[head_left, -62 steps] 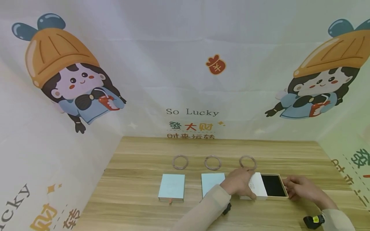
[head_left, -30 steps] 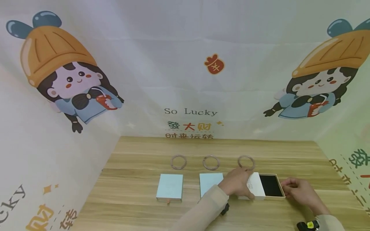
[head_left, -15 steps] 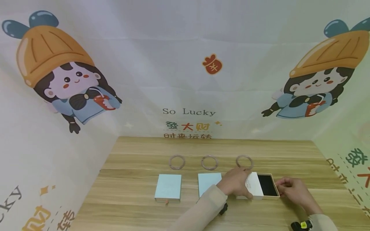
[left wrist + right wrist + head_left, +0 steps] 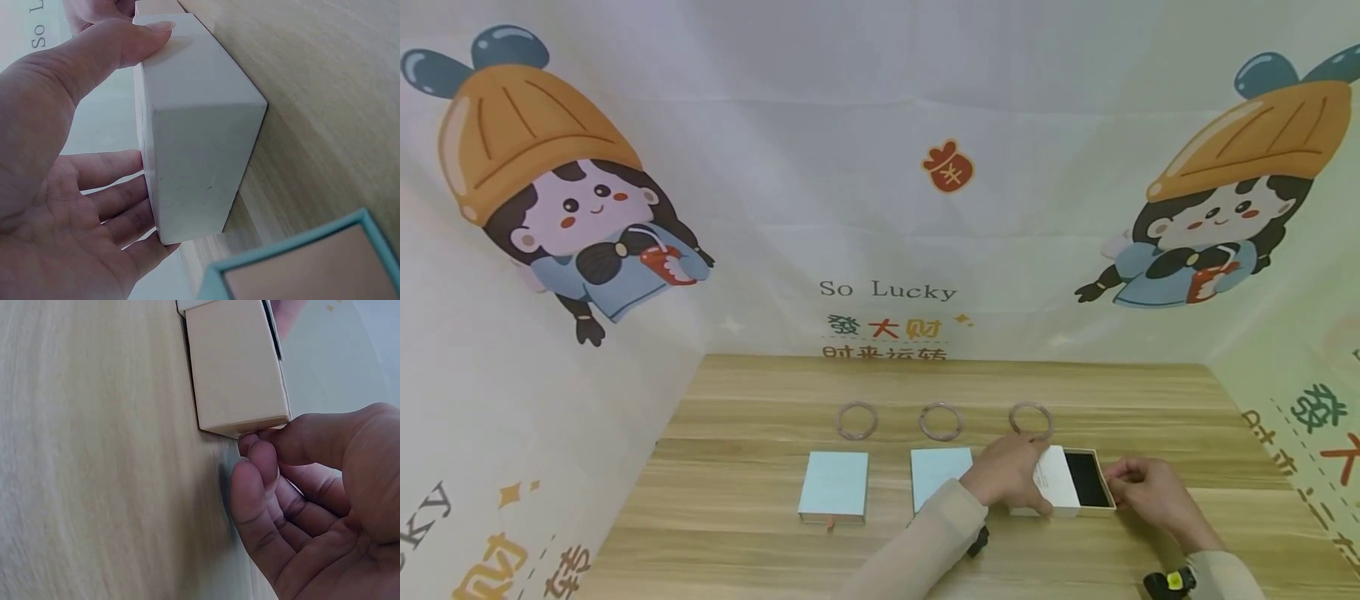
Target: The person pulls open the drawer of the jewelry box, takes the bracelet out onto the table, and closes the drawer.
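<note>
My left hand (image 4: 1006, 475) grips the white sleeve (image 4: 1060, 482) of a drawer-style gift box, thumb on one side and fingers on the opposite one, as the left wrist view shows. Out of the sleeve's right end sticks the drawer (image 4: 1090, 479), with a cream rim and black lining. My right hand (image 4: 1156, 493) has its thumb and forefinger together at the drawer's outer end; whether a pull tab lies between them is hidden. Just behind the left hand lies a pale bangle (image 4: 1032, 405), partly covered by the fingers.
Two light-blue boxes (image 4: 835, 485) stand to the left; the second blue box (image 4: 938, 473) is partly behind my left sleeve. Farther back lie the left bangle (image 4: 839, 432) and middle bangle (image 4: 922, 432). A printed cloth (image 4: 775, 250) walls the wooden table (image 4: 737, 467).
The drawer has slid leftward into the white sleeve, so less black lining shows. My right hand has moved left with it. The left hand keeps its hold, and the whole view has shifted slightly.
</note>
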The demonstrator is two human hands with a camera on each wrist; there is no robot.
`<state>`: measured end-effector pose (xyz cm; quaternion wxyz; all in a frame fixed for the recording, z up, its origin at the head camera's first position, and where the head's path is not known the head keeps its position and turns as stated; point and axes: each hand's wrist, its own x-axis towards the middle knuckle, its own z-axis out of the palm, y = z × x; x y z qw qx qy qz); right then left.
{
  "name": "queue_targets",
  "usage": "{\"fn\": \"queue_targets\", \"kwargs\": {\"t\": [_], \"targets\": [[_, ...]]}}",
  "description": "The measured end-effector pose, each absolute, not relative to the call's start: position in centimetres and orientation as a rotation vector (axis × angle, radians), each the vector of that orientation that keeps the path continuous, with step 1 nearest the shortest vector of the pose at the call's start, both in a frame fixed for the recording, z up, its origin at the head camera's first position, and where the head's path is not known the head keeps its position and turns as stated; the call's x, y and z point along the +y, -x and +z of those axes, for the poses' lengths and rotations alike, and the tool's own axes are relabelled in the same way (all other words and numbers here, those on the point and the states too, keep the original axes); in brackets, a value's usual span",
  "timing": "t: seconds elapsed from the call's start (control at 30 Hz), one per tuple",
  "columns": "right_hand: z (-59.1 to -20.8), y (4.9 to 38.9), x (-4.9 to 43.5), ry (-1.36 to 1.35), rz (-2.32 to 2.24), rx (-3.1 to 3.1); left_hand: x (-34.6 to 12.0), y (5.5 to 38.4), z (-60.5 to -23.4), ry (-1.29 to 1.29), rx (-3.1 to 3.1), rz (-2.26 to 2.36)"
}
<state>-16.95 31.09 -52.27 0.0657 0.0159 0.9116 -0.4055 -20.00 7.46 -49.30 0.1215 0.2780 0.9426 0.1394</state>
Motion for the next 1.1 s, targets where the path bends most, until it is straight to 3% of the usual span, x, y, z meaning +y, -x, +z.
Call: {"fn": "queue_targets", "kwargs": {"t": [1.1], "targets": [[-52.7,17.1,27.5,0.049,-1.363,2.667,7.6,19.9,-49.6,-0.799,2.786,0.432]]}}
